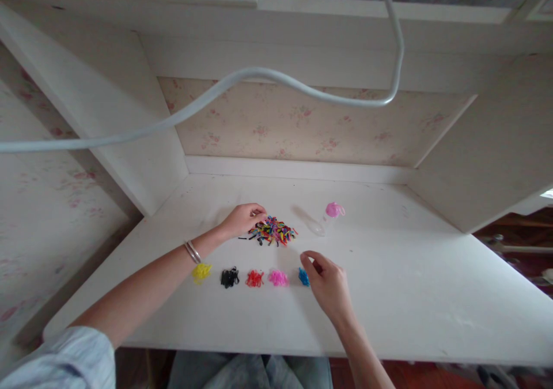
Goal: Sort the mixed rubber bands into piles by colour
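Observation:
A mixed heap of small multicoloured rubber bands (pixel 276 231) lies in the middle of the white table. My left hand (pixel 242 219) is at the heap's upper left edge, its fingers closed in a pinch; what they hold, if anything, is too small to make out. My right hand (pixel 329 285) hovers over a small blue pile (pixel 303 277) and partly covers it. Its thumb and forefinger are pressed together, their content not visible. Nearer me, single-colour piles form a row: yellow (pixel 201 272), black (pixel 230 277), red (pixel 254 278) and pink (pixel 279 278).
A clear bottle with a pink cap (pixel 334 209) stands behind the heap, to the right. White side panels and a papered back wall (pixel 259 129) enclose the table (pixel 410 274). A pale cable (pixel 268 75) crosses the upper view below an overhead shelf.

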The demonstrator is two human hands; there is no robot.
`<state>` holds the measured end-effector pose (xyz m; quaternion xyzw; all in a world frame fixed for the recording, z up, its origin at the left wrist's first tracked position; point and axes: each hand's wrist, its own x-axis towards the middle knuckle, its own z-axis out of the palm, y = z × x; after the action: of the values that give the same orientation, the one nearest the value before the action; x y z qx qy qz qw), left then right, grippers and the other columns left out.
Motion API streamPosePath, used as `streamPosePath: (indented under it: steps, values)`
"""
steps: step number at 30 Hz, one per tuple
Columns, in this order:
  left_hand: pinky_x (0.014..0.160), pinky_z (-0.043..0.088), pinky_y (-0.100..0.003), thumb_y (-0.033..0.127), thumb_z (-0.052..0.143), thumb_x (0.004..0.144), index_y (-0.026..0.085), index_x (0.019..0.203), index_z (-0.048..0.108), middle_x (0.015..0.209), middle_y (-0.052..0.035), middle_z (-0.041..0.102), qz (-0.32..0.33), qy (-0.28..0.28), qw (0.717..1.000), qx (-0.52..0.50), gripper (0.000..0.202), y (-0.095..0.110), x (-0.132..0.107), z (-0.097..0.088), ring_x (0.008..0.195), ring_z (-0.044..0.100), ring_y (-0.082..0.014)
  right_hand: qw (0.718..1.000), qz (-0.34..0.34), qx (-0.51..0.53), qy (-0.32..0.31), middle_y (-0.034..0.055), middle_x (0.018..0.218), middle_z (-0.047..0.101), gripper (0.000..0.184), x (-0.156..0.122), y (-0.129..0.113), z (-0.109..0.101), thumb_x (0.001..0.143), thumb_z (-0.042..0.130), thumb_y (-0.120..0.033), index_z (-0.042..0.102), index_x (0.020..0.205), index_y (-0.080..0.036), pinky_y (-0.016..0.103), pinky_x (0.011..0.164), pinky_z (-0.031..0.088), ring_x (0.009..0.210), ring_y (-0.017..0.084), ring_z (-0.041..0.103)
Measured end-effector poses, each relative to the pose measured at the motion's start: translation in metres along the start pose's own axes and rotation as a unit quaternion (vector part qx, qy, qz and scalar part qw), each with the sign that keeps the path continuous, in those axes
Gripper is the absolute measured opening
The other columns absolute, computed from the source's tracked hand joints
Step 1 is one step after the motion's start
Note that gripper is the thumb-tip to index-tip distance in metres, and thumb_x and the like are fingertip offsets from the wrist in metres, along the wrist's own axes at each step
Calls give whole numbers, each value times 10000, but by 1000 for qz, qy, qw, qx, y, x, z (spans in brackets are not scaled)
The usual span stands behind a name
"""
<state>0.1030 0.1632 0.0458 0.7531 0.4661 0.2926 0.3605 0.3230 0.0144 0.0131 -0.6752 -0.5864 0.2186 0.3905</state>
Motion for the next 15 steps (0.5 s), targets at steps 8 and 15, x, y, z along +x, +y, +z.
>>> streamPosePath:
  steps: [8, 15]
  values:
    - [460, 398, -193, 452, 519, 799, 150, 958, 645, 752, -38, 678, -52, 67, 991, -100, 364, 37, -50, 13, 537, 548, -95, 995, -87, 4, -39, -31, 567, 577, 344, 31, -60, 34, 851, 474, -465, 692, 1008, -249, 194, 479, 314, 494, 99, 473]
    - [452, 377, -179, 481, 560, 765, 163, 938, 653, 685, -13, 651, -105, 141, 963, -204, 374, 38, -92, 20, 503, 514, -77, 989, -122, 67, -46, -37, 553, 524, 320, 8, -69, 41, 882, 455, -411, 694, 896, -198, 184, 481, 310, 486, 84, 419]
